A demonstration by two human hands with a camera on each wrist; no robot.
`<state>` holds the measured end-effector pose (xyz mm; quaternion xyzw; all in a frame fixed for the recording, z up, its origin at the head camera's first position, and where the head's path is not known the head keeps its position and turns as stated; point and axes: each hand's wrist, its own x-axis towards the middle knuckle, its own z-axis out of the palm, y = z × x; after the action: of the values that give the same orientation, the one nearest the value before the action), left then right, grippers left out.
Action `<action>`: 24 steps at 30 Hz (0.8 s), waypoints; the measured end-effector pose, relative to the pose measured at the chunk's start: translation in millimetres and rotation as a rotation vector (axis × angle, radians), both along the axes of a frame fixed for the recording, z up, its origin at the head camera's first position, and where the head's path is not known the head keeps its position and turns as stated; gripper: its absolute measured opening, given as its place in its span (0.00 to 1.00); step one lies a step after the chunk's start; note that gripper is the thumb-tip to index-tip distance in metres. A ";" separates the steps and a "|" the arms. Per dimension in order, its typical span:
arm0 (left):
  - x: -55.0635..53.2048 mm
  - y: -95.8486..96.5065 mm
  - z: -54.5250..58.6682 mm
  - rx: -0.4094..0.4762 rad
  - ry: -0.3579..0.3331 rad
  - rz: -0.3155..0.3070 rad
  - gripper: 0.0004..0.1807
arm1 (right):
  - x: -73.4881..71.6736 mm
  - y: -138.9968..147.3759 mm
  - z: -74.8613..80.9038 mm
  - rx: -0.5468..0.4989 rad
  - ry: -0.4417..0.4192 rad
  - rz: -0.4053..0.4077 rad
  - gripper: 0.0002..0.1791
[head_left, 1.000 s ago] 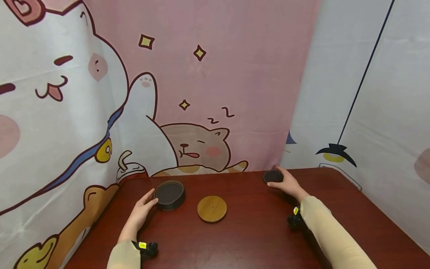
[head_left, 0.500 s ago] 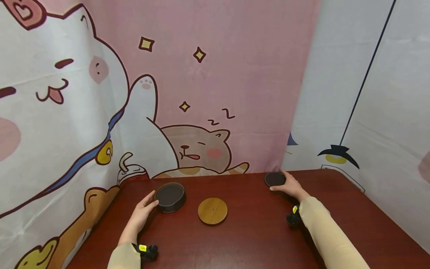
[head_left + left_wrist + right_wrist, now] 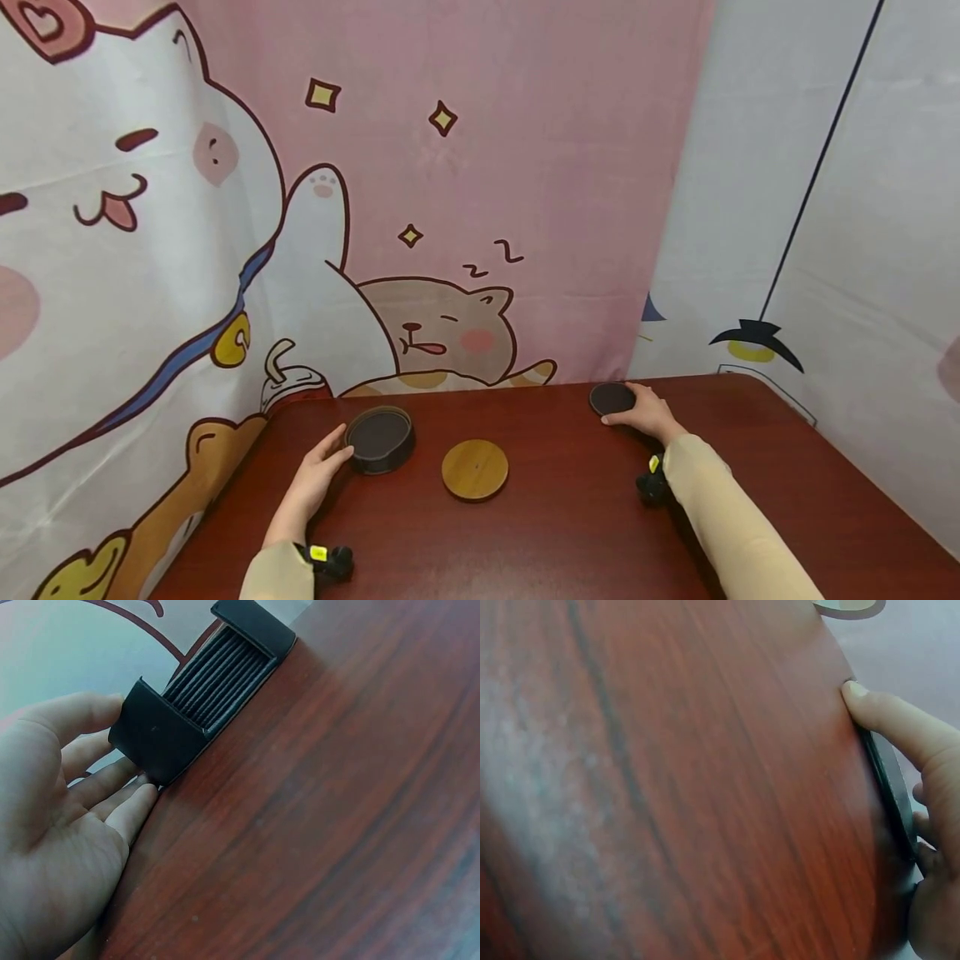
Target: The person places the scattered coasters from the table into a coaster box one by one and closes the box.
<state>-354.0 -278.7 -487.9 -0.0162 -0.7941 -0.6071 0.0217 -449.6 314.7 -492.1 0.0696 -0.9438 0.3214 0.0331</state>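
Note:
At the table's left, a round black coaster holder (image 3: 381, 440) stands with its side gap showing a stack of black coasters (image 3: 219, 679) in the left wrist view. My left hand (image 3: 311, 479) holds the holder's outer left wall, thumb and fingertips on it. A round black coaster (image 3: 611, 399) lies low near the table's back edge on the right. My right hand (image 3: 651, 414) grips its right side, thumb (image 3: 866, 705) on the near edge and the other fingers behind. The right wrist view shows this coaster (image 3: 889, 787) nearly edge-on.
Between the hands lies a round wooden disc (image 3: 475, 470) on the reddish-brown table (image 3: 480, 550). A printed cartoon curtain (image 3: 540, 167) rises right behind the table's back edge. Pale curtain (image 3: 862, 208) flanks the right side.
My right hand's fingers have shifted from the coaster's far edge to its right side, and more of the coaster's face shows. The left hand, holder and wooden disc keep their places.

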 end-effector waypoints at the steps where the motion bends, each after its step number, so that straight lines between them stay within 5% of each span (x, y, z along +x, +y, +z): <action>1: 0.0 -0.3 0.5 0.000 0.000 0.002 0.35 | 0.1 -0.6 0.0 -0.003 0.004 -0.003 0.60; 14: 0.3 -0.7 1.7 0.009 -0.003 0.000 0.35 | 0.1 -3.3 0.1 -0.011 0.070 0.008 0.57; 24: 0.1 0.2 1.6 0.028 -0.004 -0.014 0.35 | -1.7 -15.7 22.4 -0.020 0.134 0.083 0.51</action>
<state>-353.9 -278.5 -486.3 -0.0202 -0.7855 -0.6184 0.0160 -451.3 299.1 -469.7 0.1299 -0.9325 0.3264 0.0833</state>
